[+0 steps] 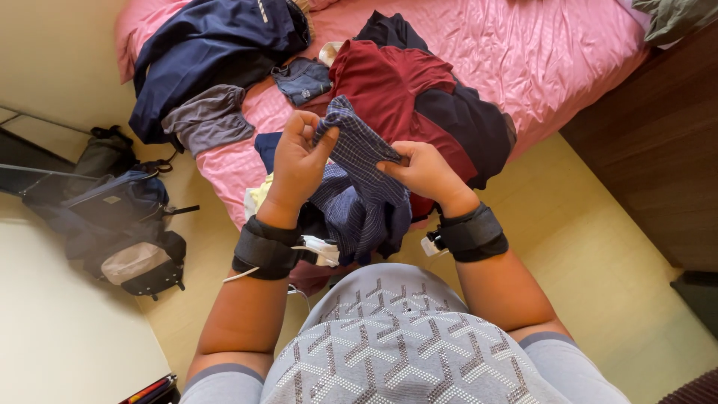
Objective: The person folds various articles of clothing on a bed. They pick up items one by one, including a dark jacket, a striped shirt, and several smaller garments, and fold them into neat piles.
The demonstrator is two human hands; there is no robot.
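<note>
Your left hand (298,161) pinches the top edge of a blue checked shirt (359,187) between thumb and curled fingers. Your right hand (422,170) grips the same cloth just beside it, fingers closed on a fold. The shirt hangs bunched between and below both hands, held up over the near edge of the bed (538,52). Both wrists carry black straps. Just beyond your right hand lies a dark red garment (389,82) on the pink sheet. Beyond your left hand lie a grey garment (206,120) and a navy jacket (209,52). Well to the left of your left hand, a backpack (120,224) sits on the floor.
</note>
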